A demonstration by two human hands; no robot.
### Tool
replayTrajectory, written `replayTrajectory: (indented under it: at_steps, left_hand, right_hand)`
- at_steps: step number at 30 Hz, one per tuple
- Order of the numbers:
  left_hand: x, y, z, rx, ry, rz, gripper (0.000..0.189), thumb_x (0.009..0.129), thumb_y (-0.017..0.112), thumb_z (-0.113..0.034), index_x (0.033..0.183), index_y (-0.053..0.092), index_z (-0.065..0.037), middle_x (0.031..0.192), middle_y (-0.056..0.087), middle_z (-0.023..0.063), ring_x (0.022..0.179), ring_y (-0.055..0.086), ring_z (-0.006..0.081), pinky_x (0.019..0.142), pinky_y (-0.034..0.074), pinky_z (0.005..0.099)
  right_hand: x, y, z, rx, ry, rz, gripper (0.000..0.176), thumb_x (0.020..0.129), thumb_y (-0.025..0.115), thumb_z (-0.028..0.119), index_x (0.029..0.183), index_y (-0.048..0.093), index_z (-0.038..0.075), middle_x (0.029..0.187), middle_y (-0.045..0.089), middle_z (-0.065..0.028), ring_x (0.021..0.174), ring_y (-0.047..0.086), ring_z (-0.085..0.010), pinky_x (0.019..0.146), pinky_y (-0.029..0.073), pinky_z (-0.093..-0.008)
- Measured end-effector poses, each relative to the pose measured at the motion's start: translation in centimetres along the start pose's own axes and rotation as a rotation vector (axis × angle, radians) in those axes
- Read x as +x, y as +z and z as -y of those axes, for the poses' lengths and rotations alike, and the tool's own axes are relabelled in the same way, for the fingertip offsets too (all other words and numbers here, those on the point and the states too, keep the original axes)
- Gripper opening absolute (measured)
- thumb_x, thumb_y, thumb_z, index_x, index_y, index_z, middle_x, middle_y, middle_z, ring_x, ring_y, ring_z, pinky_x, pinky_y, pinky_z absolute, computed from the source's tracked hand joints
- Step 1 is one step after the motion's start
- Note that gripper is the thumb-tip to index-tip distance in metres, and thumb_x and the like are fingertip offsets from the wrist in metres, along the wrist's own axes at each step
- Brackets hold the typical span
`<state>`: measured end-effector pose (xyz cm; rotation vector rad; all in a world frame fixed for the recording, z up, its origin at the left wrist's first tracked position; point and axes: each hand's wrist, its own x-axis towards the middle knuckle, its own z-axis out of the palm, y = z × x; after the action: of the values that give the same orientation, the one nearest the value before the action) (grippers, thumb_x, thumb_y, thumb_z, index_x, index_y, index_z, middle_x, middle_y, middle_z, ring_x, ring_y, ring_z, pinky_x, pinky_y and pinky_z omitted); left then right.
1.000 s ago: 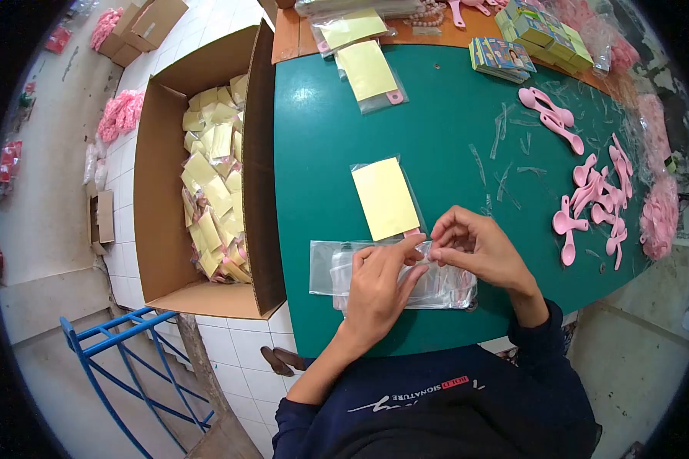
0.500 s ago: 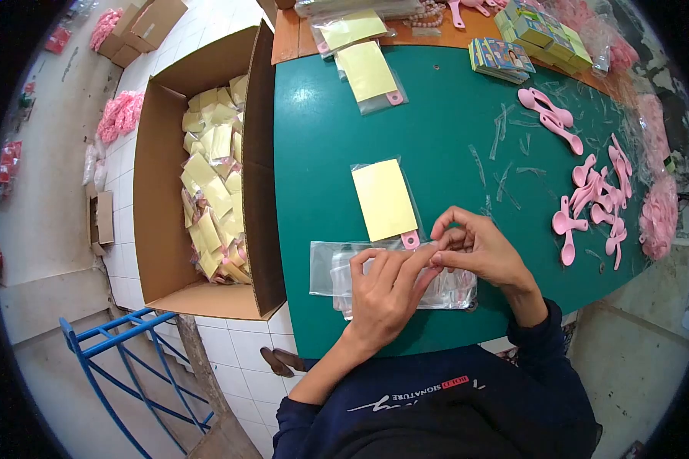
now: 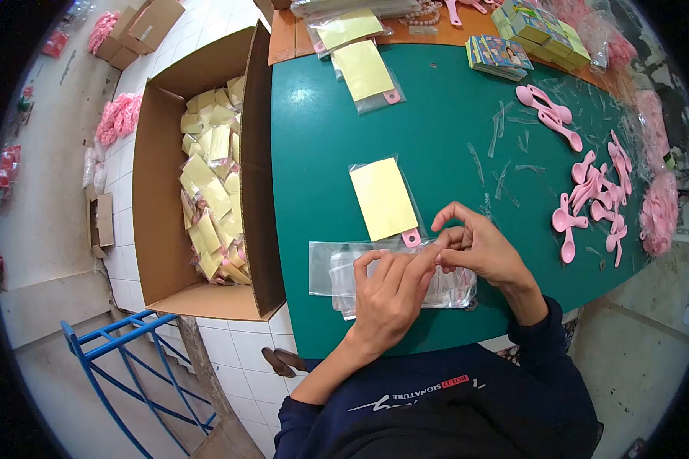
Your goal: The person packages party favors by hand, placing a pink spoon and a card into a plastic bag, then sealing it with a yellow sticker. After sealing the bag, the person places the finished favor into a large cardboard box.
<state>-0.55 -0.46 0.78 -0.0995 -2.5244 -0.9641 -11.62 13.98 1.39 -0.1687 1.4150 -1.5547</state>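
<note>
The left hand (image 3: 390,294) is lying palm down on a stack of clear bags (image 3: 331,268), which is sitting at the near edge of the green table (image 3: 321,153), just in front of the person. Its fingers are resting loosely apart and flat on the plastic, gripping nothing. The forefinger is stretching out to touch the fingertips of the right hand (image 3: 478,249). The right hand is hovering over the far right end of the stack. Its thumb and forefinger are curling into a narrow pinch with the other fingers folding in beneath. What is sitting between those tips is too small to tell.

Just beyond the stack, a yellow packet (image 3: 383,197) is lying flat on the table, and the pink tip (image 3: 411,238) at its near end is almost touching the bags. Two more yellow packets (image 3: 364,69) are lying near the far edge of the table, with another at the far left corner.

A heap of pink spoons (image 3: 597,191) is spreading along the right edge, well apart from the hands. Thin clear strips (image 3: 505,183) are lying scattered between the spoons and the yellow packet. A small stack of printed cards (image 3: 497,55) is sitting near the far right corner.

An open cardboard box (image 3: 256,153) is standing on the floor against the left edge of the table, and finished packets (image 3: 207,191) are filling it.
</note>
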Motion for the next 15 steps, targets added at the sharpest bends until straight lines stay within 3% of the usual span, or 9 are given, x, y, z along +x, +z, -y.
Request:
replayTrajectory:
  at_steps: [8, 15]
  left_hand:
    - [-0.26, 0.16, 0.32, -0.123, -0.081, 0.026, 0.065, 0.069, 0.073, 0.002, 0.127, 0.044, -0.007, 0.083, 0.065, -0.0017, 0.078, 0.058, 0.0146, 0.081, 0.035, 0.0345]
    - [-0.81, 0.37, 0.73, -0.176, -0.087, 0.025, 0.062, 0.070, 0.070, 0.001, 0.127, 0.044, -0.004, 0.084, 0.063, -0.0031, 0.078, 0.056, 0.0141, 0.081, 0.035, 0.0338]
  right_hand:
    - [0.10, -0.05, -0.31, -0.040, -0.014, 0.001, 0.033, 0.081, 0.065, 0.002, 0.104, 0.042, 0.001, 0.075, 0.061, -0.0051, 0.068, 0.057, -0.0082, 0.059, 0.046, -0.0204]
    - [0.05, -0.06, -0.27, -0.051, -0.032, 0.006, 0.031, 0.082, 0.064, 0.004, 0.104, 0.043, 0.001, 0.078, 0.061, -0.0051, 0.069, 0.057, -0.0077, 0.060, 0.047, -0.0204]
